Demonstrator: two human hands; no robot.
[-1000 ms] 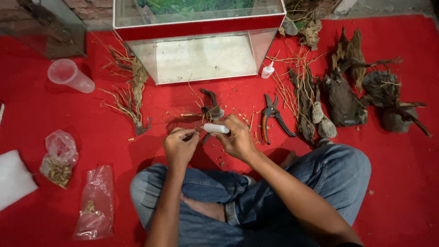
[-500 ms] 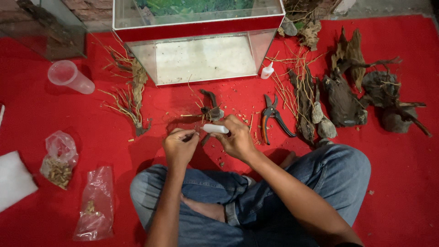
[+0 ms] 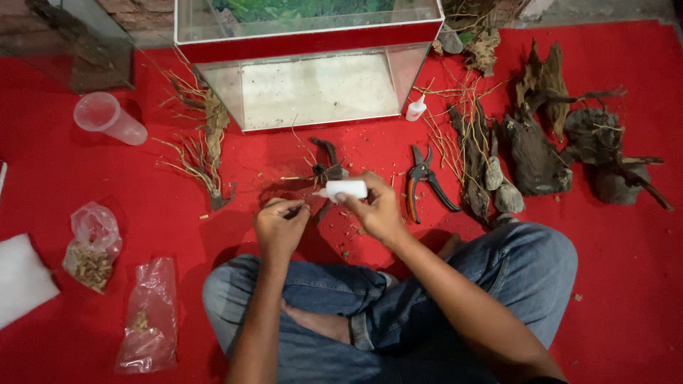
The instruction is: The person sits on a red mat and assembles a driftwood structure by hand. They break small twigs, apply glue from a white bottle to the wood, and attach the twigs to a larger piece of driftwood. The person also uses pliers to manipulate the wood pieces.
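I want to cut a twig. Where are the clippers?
The clippers lie on the red cloth, just right of the right hand, left of the driftwood.

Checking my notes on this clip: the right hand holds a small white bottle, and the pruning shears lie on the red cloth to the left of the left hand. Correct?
Not quite. The right hand does hold the small white bottle, but the head view shows the pruning shears lying on the red cloth to the right of that hand, not left of the left hand.
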